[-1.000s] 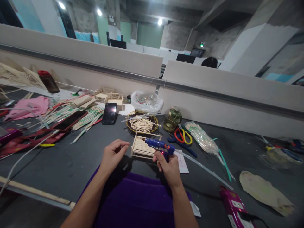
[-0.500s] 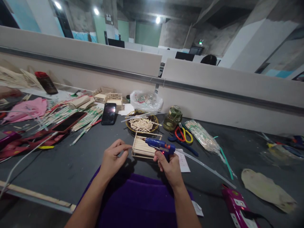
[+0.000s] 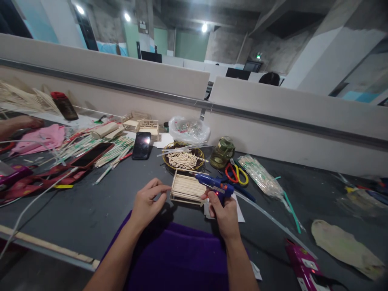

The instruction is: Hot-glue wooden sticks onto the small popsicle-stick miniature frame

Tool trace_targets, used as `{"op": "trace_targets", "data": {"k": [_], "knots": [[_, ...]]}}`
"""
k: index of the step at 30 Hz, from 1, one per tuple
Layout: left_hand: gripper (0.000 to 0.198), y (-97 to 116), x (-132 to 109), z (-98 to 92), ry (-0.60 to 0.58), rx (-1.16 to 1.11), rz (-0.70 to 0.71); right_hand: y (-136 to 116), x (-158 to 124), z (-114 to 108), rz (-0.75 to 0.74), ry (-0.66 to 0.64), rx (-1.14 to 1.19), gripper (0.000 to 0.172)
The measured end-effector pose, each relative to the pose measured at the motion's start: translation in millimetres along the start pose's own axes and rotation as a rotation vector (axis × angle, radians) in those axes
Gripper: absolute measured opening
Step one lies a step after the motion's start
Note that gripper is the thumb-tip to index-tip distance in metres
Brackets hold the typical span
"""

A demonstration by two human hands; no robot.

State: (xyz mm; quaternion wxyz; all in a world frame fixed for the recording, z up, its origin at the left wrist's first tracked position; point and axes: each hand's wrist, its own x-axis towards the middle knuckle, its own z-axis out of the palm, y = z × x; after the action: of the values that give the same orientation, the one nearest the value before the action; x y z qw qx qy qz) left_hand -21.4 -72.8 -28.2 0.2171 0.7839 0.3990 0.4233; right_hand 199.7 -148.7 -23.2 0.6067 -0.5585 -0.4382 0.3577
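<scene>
My right hand (image 3: 222,212) is wrapped round the handle of a blue hot glue gun (image 3: 214,184). A clear glue stick (image 3: 273,220) trails from its back end, and its nozzle points left over the far right part of a small wooden-stick frame (image 3: 186,186). This frame lies on the dark table with a bed of parallel sticks across it. My left hand (image 3: 150,200) is at the frame's left end, the index finger stretched out to its edge and the thumb apart. Behind the frame, a yellow-rimmed basket (image 3: 165,161) holds short wooden sticks (image 3: 183,158).
Right of the basket are a green jar (image 3: 222,152), red-and-yellow-handled scissors (image 3: 241,176) and a packet of sticks (image 3: 260,176). A purple power strip (image 3: 301,262) and cloth (image 3: 345,248) lie at right. Phones (image 3: 141,145) and bundled sticks (image 3: 117,149) are left; a co-worker's hand (image 3: 28,122) reaches in.
The glue gun in my right hand has moved right across the frame, uncovering more of its stick bed. My left hand stays at the left end. The co-worker's hand reaches farther into view.
</scene>
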Motion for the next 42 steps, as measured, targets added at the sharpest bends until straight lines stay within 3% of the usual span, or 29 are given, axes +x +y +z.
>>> {"op": "trace_targets", "data": {"k": [4,12,23,30,38,42], "knots": [[0.027,0,-1,-0.4,0.003,-0.029,0.017,-1,2,-2,-0.02,0.032,0.042,0.036],[0.026,-1,0,1.1,0.024,-0.087,0.037,-1,0,-2,-0.015,-0.057,-0.006,0.036],[0.025,-3,1,1.9,0.054,-0.098,0.003,1,-1,-3,-0.04,-0.048,0.003,0.034],[0.016,-2,2,2.0,0.098,-0.093,-0.081,0,-3,1,-0.079,-0.031,-0.006,0.034],[0.015,-19,4,2.1,0.111,-0.359,-0.365,4,-14,10,-0.064,0.041,-0.054,0.032],[0.013,-24,5,5.8,0.067,-0.416,-0.361,8,-23,20,-0.089,0.087,-0.041,0.031]]}}
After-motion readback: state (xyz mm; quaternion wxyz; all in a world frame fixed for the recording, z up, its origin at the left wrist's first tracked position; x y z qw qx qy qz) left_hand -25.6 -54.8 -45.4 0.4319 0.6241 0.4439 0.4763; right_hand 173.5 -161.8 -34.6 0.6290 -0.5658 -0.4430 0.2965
